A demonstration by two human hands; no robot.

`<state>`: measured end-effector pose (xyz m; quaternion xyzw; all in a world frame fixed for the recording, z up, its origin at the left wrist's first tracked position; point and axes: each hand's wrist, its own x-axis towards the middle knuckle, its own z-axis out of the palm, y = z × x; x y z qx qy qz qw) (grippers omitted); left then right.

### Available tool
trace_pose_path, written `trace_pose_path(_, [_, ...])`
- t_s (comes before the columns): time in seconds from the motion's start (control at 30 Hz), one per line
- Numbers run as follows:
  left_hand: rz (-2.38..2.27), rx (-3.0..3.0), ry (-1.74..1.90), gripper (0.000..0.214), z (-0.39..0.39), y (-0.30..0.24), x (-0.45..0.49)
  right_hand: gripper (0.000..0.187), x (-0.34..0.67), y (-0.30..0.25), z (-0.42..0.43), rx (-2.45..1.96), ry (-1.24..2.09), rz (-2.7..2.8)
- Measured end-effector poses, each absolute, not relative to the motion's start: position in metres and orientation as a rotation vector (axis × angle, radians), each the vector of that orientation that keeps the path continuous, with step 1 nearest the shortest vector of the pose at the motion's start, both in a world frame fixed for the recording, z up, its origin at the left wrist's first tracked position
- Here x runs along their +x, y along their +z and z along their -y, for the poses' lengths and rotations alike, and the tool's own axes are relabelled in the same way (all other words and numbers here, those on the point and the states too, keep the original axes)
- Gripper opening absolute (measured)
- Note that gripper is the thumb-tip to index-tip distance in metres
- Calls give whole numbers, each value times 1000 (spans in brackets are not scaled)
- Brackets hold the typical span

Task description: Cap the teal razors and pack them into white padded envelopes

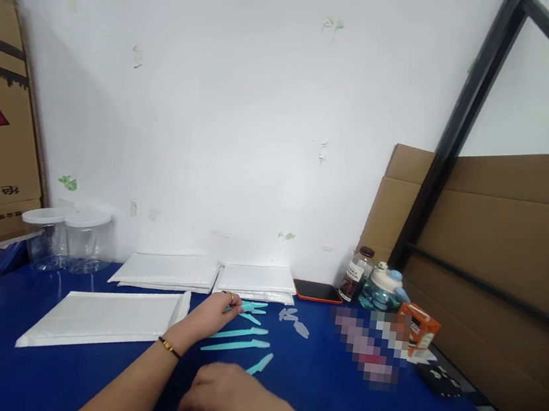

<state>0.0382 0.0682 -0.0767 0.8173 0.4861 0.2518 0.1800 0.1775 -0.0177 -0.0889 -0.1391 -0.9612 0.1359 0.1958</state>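
My left hand, with a bracelet at the wrist, reaches over several turquoise eyebrow razors. Its thumb and fingertips are closed at the handle end of one of them. Below that hand, two more turquoise razors lie side by side on the blue tabletop. Nearer to me, my right hand is curled and slightly blurred, and its fingertips are hidden. The head of another razor shows just past its knuckles. Small clear plastic pieces lie to the right of the razors.
White flat packets lie at left, with more white packets along the wall. Two clear lidded jars stand at back left. A phone, a brown-capped bottle, a water bottle and an orange box are at right.
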Motion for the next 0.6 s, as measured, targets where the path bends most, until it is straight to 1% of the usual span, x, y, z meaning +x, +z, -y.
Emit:
trace_pose_path(0.13, [-1318, 2283, 725, 30, -68, -76, 38, 11, 228, -55, -15, -781, 716, 1928])
trace_pose_path(0.27, [-1304, 2239, 713, 33, -69, -79, 39, 22, 274, -53, -56, -877, 931, 1430])
trace_pose_path(0.37, [-1304, 2222, 695, 35, -69, -79, 40, 28, 285, -65, -71, -872, 1180, 1269])
trace_pose_path(0.43, [-1311, 2222, 696, 36, -68, -77, 41, 32, 282, -73, -73, -889, 1274, 1236])
trace_pose_path(0.6, [-1303, 2225, 717, 38, -65, -72, 43, 36, 267, -81, -70, -909, 1291, 1237])
